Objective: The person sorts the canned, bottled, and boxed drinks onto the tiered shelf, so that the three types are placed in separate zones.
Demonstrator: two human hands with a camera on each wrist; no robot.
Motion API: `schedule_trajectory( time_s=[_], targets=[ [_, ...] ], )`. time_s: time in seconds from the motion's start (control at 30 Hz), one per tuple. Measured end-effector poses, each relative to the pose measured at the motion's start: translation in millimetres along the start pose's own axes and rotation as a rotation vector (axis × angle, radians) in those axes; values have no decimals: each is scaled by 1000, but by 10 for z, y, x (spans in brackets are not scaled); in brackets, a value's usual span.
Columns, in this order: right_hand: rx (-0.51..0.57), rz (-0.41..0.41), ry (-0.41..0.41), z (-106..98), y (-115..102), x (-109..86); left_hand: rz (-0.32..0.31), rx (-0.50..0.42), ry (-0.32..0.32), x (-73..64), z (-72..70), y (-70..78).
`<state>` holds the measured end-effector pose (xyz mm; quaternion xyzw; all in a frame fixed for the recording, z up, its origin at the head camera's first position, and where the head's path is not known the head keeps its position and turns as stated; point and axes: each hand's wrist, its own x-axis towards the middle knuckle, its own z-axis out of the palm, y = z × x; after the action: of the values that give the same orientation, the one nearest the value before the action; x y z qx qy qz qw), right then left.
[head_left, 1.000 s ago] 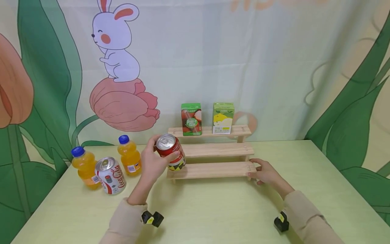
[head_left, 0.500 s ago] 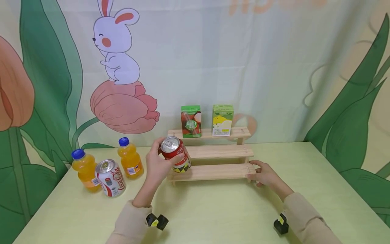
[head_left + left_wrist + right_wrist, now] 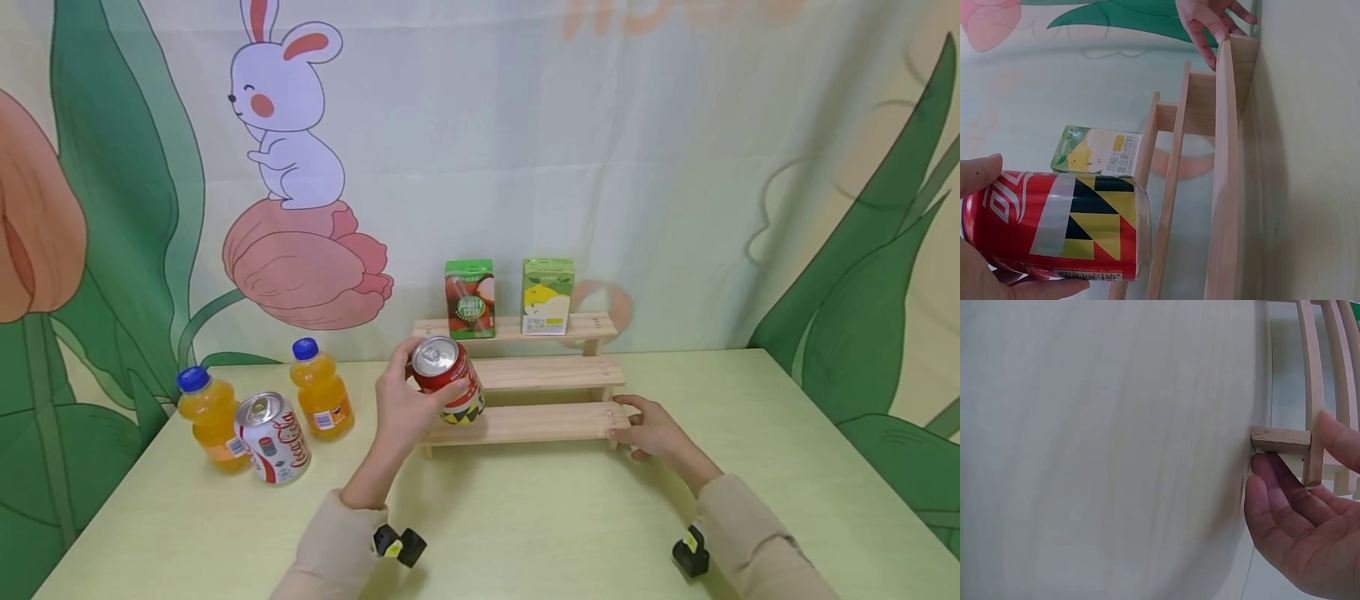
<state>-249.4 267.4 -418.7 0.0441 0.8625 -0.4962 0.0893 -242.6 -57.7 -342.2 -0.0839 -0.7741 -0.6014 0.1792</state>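
My left hand [image 3: 405, 404] grips a red Coca-Cola can [image 3: 459, 387] with a chequered yellow, black and white lower part. It holds the can, slightly tilted, over the left part of the three-tier wooden shelf [image 3: 540, 423]. In the left wrist view, the can [image 3: 1054, 225] has its base towards the shelf boards, with the thumb on one side and fingers on the other. My right hand [image 3: 651, 427] holds the right end of the lowest board. In the right wrist view, its thumb lies on the board [image 3: 1314, 381] and its fingers curl below, beside the leg.
On the top tier stand a red-green juice carton [image 3: 471, 300] and a yellow-green juice carton [image 3: 547, 298]. At the left of the table are a white Coca-Cola can [image 3: 273, 437] and two orange drink bottles [image 3: 213, 417] with blue caps. A printed curtain [image 3: 675, 167] hangs behind.
My left hand has carried the red can to the right, along the shelf's left part. The right hand has stayed at the shelf's end.
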Motion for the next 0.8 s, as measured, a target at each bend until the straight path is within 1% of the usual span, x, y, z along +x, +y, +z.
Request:
schedule_trajectory(
  time_s=[0.17,0.33,0.5,0.57,0.8],
  targets=[
    [15,0,-1,-3,-7,-8,49,-9,-3,-14,79,5],
    [21,-9,-8,-4,-14,-19,65,-22,-4,-20,141,9],
    [22,-6,-9,-7,-19,-26,66,-32,-6,-5,197,11],
    [25,-2,-4,-7,-24,-30,56,-43,-11,-2,219,21],
    [24,-23,-17,-12,-22,-42,38,-80,-21,29,282,31]
  ],
)
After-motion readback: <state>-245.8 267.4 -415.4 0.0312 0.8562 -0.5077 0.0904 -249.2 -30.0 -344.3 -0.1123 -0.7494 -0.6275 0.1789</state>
